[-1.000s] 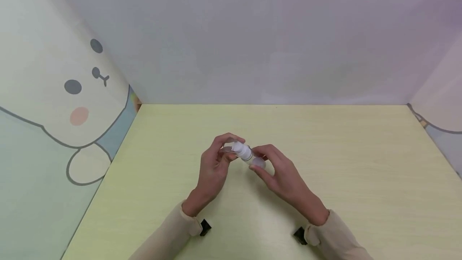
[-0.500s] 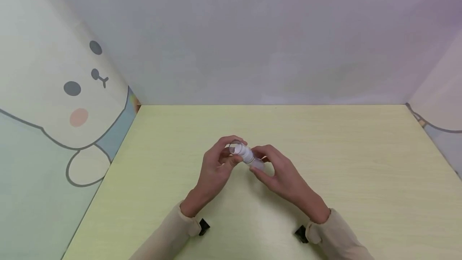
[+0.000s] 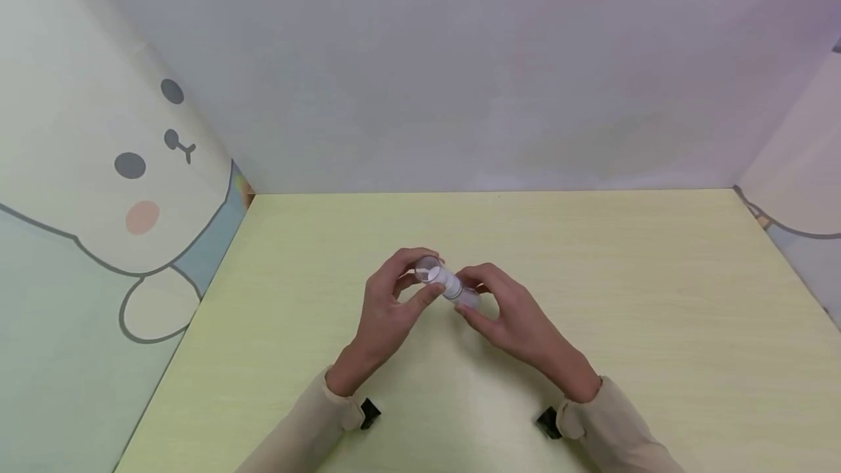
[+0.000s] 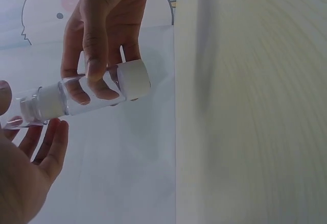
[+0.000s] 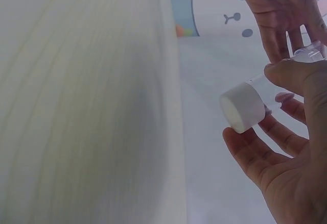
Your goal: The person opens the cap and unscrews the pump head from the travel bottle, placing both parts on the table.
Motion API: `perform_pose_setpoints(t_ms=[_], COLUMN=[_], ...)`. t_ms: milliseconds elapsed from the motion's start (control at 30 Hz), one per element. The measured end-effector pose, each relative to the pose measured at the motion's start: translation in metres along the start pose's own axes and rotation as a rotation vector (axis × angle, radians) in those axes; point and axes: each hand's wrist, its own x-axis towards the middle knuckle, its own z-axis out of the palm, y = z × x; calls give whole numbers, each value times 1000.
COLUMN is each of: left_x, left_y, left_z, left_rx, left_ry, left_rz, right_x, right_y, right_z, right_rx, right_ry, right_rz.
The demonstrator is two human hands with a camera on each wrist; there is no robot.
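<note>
**Tilted bottle (image 3: pixel 469 299) held between both my hands above the table (image 3: pixel 657 276)**

At the far left, a cartoon animal (image 3: pixel 141 166) covers the side wall. Next comes my left sleeve (image 3: pixel 302 429), a small black block (image 3: pixel 371 413) at its cuff. My left hand (image 3: pixel 386 306) pinches the clear cap (image 3: pixel 428 268) between thumb and fingers. The cap surrounds the white nozzle; I cannot tell whether it is fully seated. The white collar (image 4: pixel 51 101) follows, between my hands. My right hand (image 3: pixel 517 320) grips the bottle's clear body, thumb opposite fingers, near the white base (image 5: pixel 242 106). The bottle leans, cap end up and left, base lower and right. Rightmost of my arms, my right sleeve (image 3: pixel 617 433) has a second black block (image 3: pixel 548 422) beside its cuff.
</note>
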Motion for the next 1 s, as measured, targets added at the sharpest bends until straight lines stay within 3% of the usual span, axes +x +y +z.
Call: perform_pose_setpoints(t_ms=[267,1000], left_x=[3,9], left_y=[2,7], left_z=[-5,-18], left_rx=[37,68], left_ry=[16,53], left_rz=[44,73], right_x=[0,1], right_y=[2,2], right_z=[-1,-4], right_rx=[2,10], right_ry=[1,-8], right_rz=[0,44])
